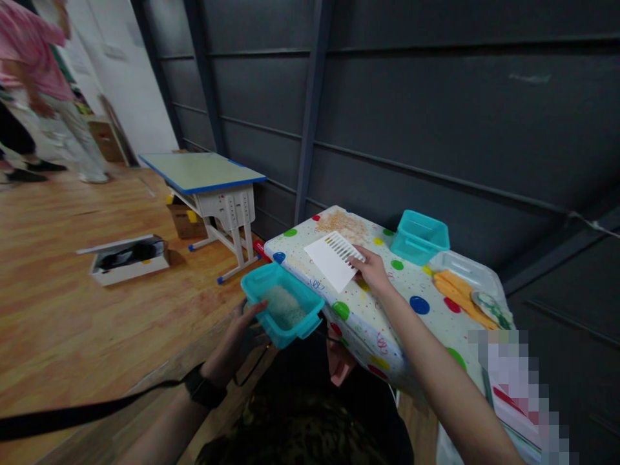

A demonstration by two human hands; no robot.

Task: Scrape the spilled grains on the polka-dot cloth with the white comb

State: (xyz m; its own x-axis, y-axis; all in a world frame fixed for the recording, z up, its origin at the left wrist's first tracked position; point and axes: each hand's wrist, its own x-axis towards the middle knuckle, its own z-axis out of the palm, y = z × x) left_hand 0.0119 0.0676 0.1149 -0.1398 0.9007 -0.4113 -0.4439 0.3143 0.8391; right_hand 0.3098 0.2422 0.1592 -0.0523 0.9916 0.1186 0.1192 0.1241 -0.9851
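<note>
My left hand grips the near rim of a teal plastic tub with pale grains in it, held against the edge of a small table covered with a polka-dot cloth. My right hand pinches a white flat card with comb-like slots, which lies on the cloth. A patch of loose tan grains is spread on the far corner of the table.
A second teal tub stands at the table's far side, beside a clear tray with orange pieces. A blue-edged desk, an open white box on the wooden floor, and a person at far left.
</note>
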